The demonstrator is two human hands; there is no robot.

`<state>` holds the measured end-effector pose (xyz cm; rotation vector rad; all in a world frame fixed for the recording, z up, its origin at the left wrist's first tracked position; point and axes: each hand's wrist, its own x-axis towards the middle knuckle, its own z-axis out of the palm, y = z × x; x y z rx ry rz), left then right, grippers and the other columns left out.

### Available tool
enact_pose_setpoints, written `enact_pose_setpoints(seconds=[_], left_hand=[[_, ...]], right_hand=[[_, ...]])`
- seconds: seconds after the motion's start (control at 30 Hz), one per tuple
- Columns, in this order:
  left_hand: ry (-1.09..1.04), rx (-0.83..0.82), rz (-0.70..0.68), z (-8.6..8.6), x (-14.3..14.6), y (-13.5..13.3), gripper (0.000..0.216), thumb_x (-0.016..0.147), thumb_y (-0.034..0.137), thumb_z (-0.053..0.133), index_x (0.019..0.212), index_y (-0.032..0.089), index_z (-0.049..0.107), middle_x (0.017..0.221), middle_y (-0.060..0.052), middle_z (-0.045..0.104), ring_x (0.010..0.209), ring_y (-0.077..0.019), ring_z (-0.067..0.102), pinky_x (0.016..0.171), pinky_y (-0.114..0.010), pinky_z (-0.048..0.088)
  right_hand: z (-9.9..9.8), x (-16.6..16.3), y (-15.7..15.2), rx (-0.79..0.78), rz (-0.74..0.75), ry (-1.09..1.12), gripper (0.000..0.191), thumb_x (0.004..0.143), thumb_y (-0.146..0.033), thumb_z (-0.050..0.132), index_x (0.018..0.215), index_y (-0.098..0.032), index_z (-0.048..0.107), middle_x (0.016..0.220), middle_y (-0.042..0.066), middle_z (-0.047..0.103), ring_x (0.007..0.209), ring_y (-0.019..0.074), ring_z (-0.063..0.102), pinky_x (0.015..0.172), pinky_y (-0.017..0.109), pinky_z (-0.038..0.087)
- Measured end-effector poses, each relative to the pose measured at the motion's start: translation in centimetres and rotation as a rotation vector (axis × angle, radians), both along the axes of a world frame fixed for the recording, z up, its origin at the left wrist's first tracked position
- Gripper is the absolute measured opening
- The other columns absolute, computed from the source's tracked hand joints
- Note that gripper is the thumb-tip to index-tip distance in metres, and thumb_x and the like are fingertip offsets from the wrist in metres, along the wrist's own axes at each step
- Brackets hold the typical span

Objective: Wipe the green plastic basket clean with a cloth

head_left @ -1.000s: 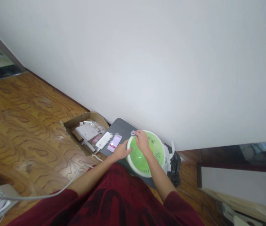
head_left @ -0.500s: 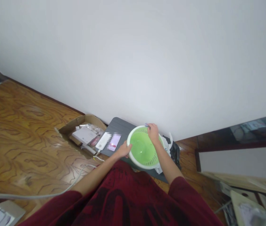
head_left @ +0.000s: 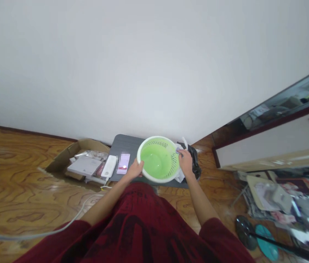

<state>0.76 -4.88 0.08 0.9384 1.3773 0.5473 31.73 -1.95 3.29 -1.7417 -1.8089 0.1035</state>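
Observation:
A round green colander with a white rim stands on a small dark grey table by the wall. My left hand grips its near left rim. My right hand is at its right rim, fingers closed on a small pale cloth pressed to the rim. A phone with a lit screen and a white power bank lie on the table to the left of the colander.
An open cardboard box with packets and a white case stands left of the table. A black bag lies to its right. A white cable runs over the wooden floor. Papers and a teal disc lie at the right.
My right hand with the cloth has travelled round the colander's rim from the far left side to the right side. My left hand kept hold of the near rim. The view swung rightward.

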Motion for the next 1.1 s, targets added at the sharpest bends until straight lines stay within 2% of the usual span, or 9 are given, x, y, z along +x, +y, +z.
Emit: enact_pose_setpoints(seconds=[0.2, 0.37, 0.57, 0.7, 0.83, 0.9, 1.0, 1.1], left_hand=[[-0.027, 0.021, 0.017, 0.5, -0.2, -0.1, 0.059, 0.094, 0.05, 0.05, 0.14, 0.013, 0.047, 0.095, -0.014, 0.073, 0.076, -0.0219, 0.071, 0.062, -0.03, 0.06], [-0.092, 0.009, 0.072, 0.5, -0.1, -0.3, 0.057, 0.092, 0.047, 0.055, 0.136, 0.012, 0.05, 0.09, -0.012, 0.074, 0.075, -0.0214, 0.071, 0.062, -0.03, 0.06], [-0.17, -0.057, 0.051, 1.2, -0.3, -0.6, 0.062, 0.091, 0.055, 0.057, 0.134, 0.012, 0.048, 0.099, -0.016, 0.074, 0.071, -0.0226, 0.072, 0.059, -0.033, 0.06], [-0.194, -0.095, 0.052, 2.2, -1.0, -1.7, 0.067, 0.088, 0.056, 0.064, 0.136, 0.014, 0.044, 0.11, -0.018, 0.073, 0.081, -0.0243, 0.074, 0.063, -0.033, 0.061], [-0.25, -0.138, 0.042, 2.4, -2.0, -2.9, 0.065, 0.089, 0.046, 0.067, 0.139, 0.015, 0.04, 0.098, -0.014, 0.076, 0.09, -0.0248, 0.075, 0.072, -0.034, 0.061], [-0.264, -0.144, 0.042, 2.3, -2.3, -3.2, 0.055, 0.089, 0.043, 0.068, 0.13, 0.015, 0.046, 0.093, -0.012, 0.077, 0.093, -0.024, 0.074, 0.076, -0.033, 0.06], [-0.254, -0.128, 0.03, 2.2, -2.5, -3.2, 0.037, 0.086, 0.044, 0.069, 0.107, 0.016, 0.055, 0.089, -0.009, 0.077, 0.092, -0.0225, 0.074, 0.077, -0.031, 0.059], [-0.237, -0.082, 0.025, 2.2, -2.5, -3.0, 0.036, 0.082, 0.047, 0.072, 0.096, 0.017, 0.057, 0.087, -0.006, 0.076, 0.09, -0.0212, 0.073, 0.075, -0.03, 0.058]], right_hand=[[-0.6, -1.9, -6.7, 0.048, -0.153, 0.073, 0.032, 0.086, -0.015, 0.046, 0.097, -0.018, 0.076, 0.111, 0.01, 0.069, 0.108, 0.0211, 0.061, 0.103, 0.037, 0.046], [-0.9, -5.4, -11.5, 0.079, -0.277, 0.11, 0.032, 0.088, -0.015, 0.047, 0.098, -0.019, 0.077, 0.11, 0.01, 0.069, 0.105, 0.0206, 0.062, 0.1, 0.036, 0.047], [-1.0, -10.1, -15.1, 0.064, -0.281, 0.152, 0.03, 0.09, -0.015, 0.048, 0.1, -0.021, 0.076, 0.11, 0.011, 0.066, 0.106, 0.0235, 0.059, 0.098, 0.041, 0.047], [-0.6, -11.6, -16.0, 0.019, -0.161, 0.14, 0.031, 0.092, -0.014, 0.049, 0.104, -0.024, 0.076, 0.112, 0.01, 0.067, 0.107, 0.0235, 0.058, 0.096, 0.041, 0.048], [0.1, -13.0, -16.0, -0.03, -0.012, 0.136, 0.034, 0.091, -0.01, 0.049, 0.107, -0.026, 0.075, 0.112, 0.008, 0.068, 0.107, 0.0229, 0.057, 0.097, 0.04, 0.048], [0.4, -13.9, -15.5, -0.044, 0.06, 0.145, 0.035, 0.091, -0.009, 0.05, 0.109, -0.026, 0.074, 0.113, 0.007, 0.067, 0.108, 0.0222, 0.057, 0.098, 0.04, 0.048], [0.9, -15.4, -14.4, -0.069, 0.151, 0.165, 0.036, 0.09, -0.008, 0.051, 0.11, -0.026, 0.074, 0.114, 0.007, 0.067, 0.108, 0.0217, 0.057, 0.099, 0.039, 0.048], [1.4, -16.6, -13.3, -0.097, 0.204, 0.171, 0.036, 0.089, -0.006, 0.052, 0.11, -0.026, 0.075, 0.113, 0.007, 0.067, 0.107, 0.0219, 0.056, 0.099, 0.039, 0.048]])
